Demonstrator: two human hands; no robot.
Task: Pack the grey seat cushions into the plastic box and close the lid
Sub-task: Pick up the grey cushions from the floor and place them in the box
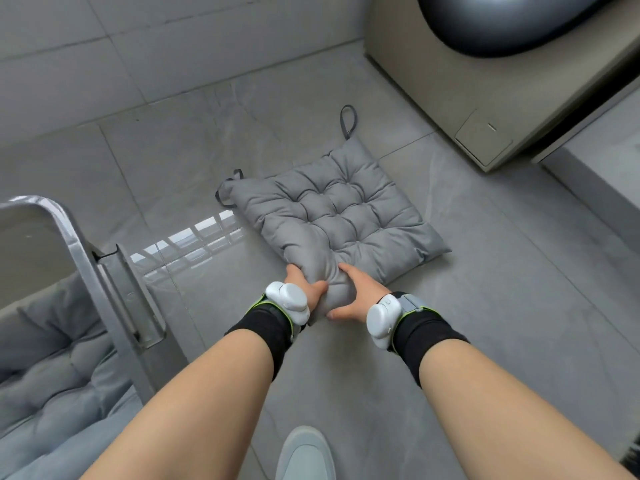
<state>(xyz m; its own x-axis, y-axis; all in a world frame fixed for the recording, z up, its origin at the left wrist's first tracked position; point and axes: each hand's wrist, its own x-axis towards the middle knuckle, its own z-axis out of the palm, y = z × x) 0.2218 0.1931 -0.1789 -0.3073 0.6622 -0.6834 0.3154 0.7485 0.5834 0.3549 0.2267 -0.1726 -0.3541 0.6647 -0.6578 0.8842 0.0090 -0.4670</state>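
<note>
Grey seat cushion [332, 216] on tiles, near corner bunched in left hand [304, 285] and right hand [360, 296]; more in one plastic box [86, 265].

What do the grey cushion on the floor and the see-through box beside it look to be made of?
The cushion looks like matte woven fabric over soft padding: tufted dimples, and its corner bunches where both hands grip it. The box seems to be clear, glossy hard plastic: its rim shines, and more cushions show through its wall.
</note>
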